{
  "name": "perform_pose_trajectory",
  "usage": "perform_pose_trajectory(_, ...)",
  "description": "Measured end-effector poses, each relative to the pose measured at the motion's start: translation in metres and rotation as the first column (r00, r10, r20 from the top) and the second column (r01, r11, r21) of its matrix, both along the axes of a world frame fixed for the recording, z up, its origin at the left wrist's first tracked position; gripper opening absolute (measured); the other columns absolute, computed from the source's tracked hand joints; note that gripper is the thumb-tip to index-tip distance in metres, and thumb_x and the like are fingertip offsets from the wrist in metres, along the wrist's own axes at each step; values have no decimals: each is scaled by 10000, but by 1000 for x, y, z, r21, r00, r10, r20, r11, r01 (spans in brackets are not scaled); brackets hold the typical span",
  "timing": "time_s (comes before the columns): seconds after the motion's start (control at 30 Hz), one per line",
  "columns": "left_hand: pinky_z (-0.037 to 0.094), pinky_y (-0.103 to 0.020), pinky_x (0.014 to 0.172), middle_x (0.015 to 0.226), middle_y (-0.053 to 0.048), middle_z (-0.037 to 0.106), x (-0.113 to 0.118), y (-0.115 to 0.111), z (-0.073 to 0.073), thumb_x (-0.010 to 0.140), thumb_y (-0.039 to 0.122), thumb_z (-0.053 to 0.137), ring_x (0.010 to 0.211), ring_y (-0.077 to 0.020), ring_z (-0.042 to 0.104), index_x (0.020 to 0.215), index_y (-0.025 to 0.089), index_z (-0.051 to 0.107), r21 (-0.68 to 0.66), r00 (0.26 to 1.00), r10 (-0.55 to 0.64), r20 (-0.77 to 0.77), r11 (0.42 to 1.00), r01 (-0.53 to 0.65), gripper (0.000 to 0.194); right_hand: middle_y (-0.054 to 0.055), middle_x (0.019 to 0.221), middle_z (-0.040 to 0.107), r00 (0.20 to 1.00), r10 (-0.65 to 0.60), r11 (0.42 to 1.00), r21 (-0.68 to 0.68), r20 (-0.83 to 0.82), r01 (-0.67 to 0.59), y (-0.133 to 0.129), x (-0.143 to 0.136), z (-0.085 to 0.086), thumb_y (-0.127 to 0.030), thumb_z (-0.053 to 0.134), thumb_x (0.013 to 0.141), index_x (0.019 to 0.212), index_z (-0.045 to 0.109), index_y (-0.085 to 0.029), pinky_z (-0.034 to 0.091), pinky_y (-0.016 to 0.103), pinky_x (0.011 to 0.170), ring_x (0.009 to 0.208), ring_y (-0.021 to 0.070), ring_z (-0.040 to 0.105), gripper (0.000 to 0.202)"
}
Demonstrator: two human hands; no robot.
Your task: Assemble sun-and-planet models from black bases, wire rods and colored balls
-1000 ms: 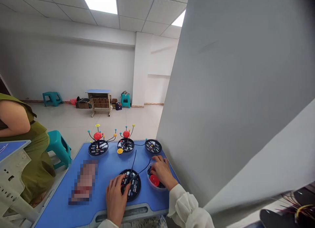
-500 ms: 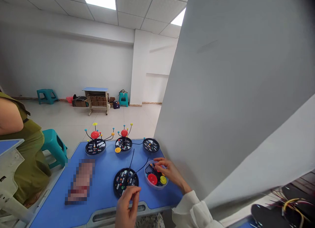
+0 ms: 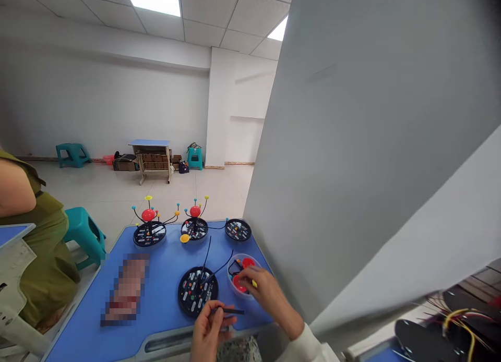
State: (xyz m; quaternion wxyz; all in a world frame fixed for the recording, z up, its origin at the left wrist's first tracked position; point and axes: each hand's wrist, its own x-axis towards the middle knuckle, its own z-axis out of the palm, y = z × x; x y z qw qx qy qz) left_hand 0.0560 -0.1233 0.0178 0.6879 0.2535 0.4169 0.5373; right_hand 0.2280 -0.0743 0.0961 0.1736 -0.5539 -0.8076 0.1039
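Note:
Between the thumb and fingers of my left hand (image 3: 209, 325) is a short thin black rod (image 3: 235, 311), pointing right above the desk's near edge. My right hand (image 3: 264, 291) reaches over a clear plastic bowl (image 3: 247, 298), fingers bent down among red and yellow cup-shaped pieces (image 3: 248, 262) and black parts. Whether its fingertips grip a piece is hidden. Left of the bowl lies a round black base (image 3: 188, 305) with printed labels and two thin black rods (image 3: 207, 252) rising from its middle.
Two planet models with red balls (image 3: 148, 215) (image 3: 195, 211) and another round black base (image 3: 238, 230) stand along the far edge of the blue desk (image 3: 158, 299). A pixelated patch (image 3: 127, 289) covers something at left. A grey wall (image 3: 332, 169) rises at right; a person (image 3: 33, 247) sits left.
The black rod now shows in my left hand, which has shifted slightly right. My right hand has moved from the bowl's far rim down over its middle.

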Motion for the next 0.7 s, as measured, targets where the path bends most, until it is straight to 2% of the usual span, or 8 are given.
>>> perform_pose_trajectory(0.03,561,-269,537,820,-72,788,-2,-1,4,596,590,794,659,-219,736,832,203,666,-4,999,30,10,1000,-30,471,40,938,717,990,-66,997,56,127,59,9,1,-1,-137,525,904,898,722,-242,447,272,736,835,177,647,223)
perform_pose_trajectory(0.1,555,-258,508,823,-72,785,-6,-2,10,610,582,793,617,-200,725,848,206,641,-9,997,63,36,998,-63,470,60,952,710,958,-125,989,104,259,101,25,1,-4,-120,532,896,864,731,-239,424,298,747,873,200,632,234)
perform_pose_trajectory(0.2,573,-271,523,843,-79,785,-13,-2,15,613,576,798,611,-200,730,849,206,622,-15,993,86,79,996,-86,473,84,870,693,944,-115,991,102,310,87,43,-2,-14,-119,556,881,726,721,-209,405,319,752,883,227,612,244)
perform_pose_trajectory(0.3,590,-287,551,852,-86,786,-18,-3,18,611,579,799,618,-209,738,852,203,620,-16,991,99,92,995,-98,482,102,838,679,934,-115,991,108,338,82,50,-6,-23,-66,540,863,693,702,-182,391,324,750,882,236,601,261)
perform_pose_trajectory(0.47,591,-284,582,845,-87,785,-19,-6,24,608,549,817,633,-204,743,888,200,619,13,993,98,72,995,-99,490,106,847,683,951,-126,988,126,282,94,44,-2,-23,-58,528,860,738,680,-188,386,331,752,867,249,607,234)
perform_pose_trajectory(0.7,571,-256,581,766,-53,780,-15,-13,27,573,502,857,585,-174,725,843,204,622,115,996,90,4,989,-89,466,53,839,724,980,-190,973,148,65,179,19,16,-12,-226,413,959,854,638,-247,411,320,687,732,217,636,248)
